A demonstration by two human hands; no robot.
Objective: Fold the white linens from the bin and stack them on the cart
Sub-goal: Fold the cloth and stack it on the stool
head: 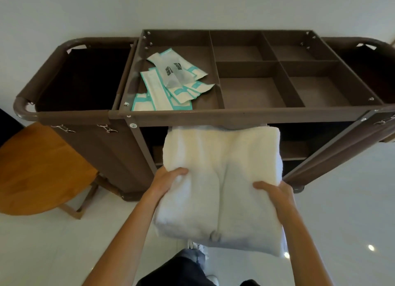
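Directly ahead and below, 2 bare arms reach forward holding a folded white towel [220,157] in front of a brown housekeeping cart [213,115]. The left hand [171,177] grips the towel's near left edge, with the thumb curled over the top and the fingers hidden underneath. The right hand [275,191] grips the near right edge in the same way, thumb on top. The towel is thick and layered, with a soft crease running down its middle. Its far edge sits just under the cart's front rail, at the mouth of the open shelf space below; whether it rests on a shelf there cannot be told. On top of the cart is a shallow tray [252,93] split into 5 compartments: 1 long one on the left and 4 smaller ones on the right. The left compartment holds a loose pile of flat white packets with teal borders [171,82]. A dark fabric bag hangs open at each end of the cart, the left bag [81,78] and the right bag [374,72]. To the left of the cart stands a round wooden desk [38,168] on a glossy white tiled floor [64,243].
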